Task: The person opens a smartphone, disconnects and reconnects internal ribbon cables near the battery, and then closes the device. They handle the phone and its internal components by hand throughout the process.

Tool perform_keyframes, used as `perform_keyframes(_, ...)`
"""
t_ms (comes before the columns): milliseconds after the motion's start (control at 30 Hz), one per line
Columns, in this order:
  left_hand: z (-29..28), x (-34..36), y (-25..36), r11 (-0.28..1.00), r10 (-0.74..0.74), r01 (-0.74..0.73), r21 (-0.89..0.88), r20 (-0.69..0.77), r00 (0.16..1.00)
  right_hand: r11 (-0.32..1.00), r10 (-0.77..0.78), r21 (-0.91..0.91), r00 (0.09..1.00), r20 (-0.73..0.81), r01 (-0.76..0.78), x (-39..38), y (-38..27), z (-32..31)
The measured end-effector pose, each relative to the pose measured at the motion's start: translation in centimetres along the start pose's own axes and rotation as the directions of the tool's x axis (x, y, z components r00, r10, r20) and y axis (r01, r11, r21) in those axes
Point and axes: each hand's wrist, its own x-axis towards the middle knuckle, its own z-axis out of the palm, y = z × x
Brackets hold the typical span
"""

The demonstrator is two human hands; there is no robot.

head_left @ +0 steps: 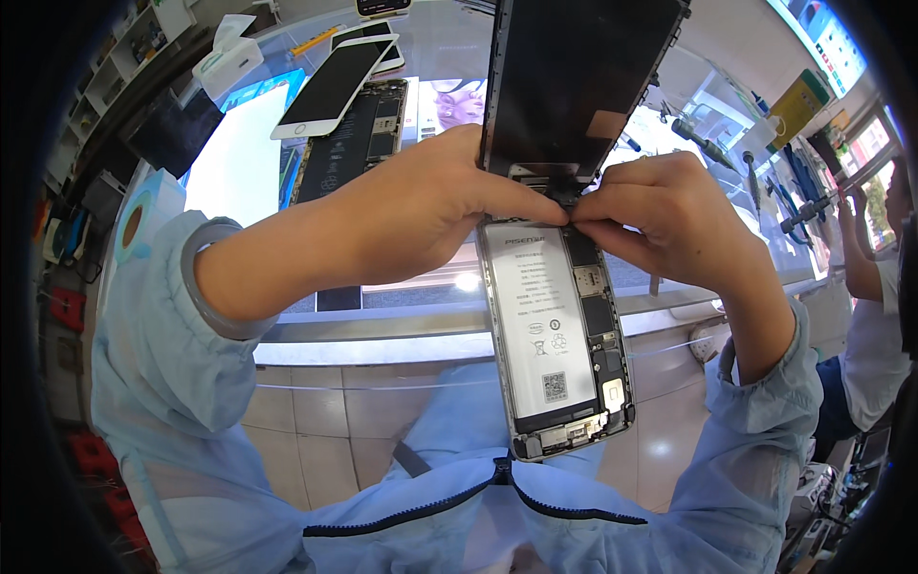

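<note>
An opened phone hangs tilted before me past the table's front edge. Its insides show a white battery along the left and dark boards and metal plates along the right. The black screen assembly is folded up from the phone's far end. My left hand grips the phone at this joint, thumb across it and the other fingers hidden behind. My right hand is closed in a pinch at the same joint, touching the left thumb's tip. What lies between its fingertips is too small to make out.
On the glass-topped table, a white-framed phone screen leans over another opened phone. A tissue box stands far left. Screwdrivers and pliers lie right. Another person is at the right edge.
</note>
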Motion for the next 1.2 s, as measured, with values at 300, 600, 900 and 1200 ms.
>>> perform_keyframes(300,-0.1,0.5,0.1,0.996,-0.046,0.049,-0.070,0.049,0.998,0.995,0.020,0.099,1.000,-0.006,-0.019,-0.1,0.5,0.1)
perform_keyframes(600,-0.3,-0.1,0.2,0.998,-0.062,0.060,-0.027,-0.123,0.990,0.995,-0.002,0.098,0.997,-0.076,0.010,-0.4,0.4,0.7)
perform_keyframes(900,-0.7,-0.5,0.8,0.993,-0.072,0.084,0.079,-0.144,0.987,0.992,0.024,0.127,0.995,-0.093,-0.012,-0.6,0.4,0.7)
perform_keyframes(1200,-0.7,-0.5,0.9,0.996,0.024,-0.005,0.093,-0.203,0.979,0.992,0.036,0.128,0.994,-0.098,-0.023,-0.8,0.4,1.0)
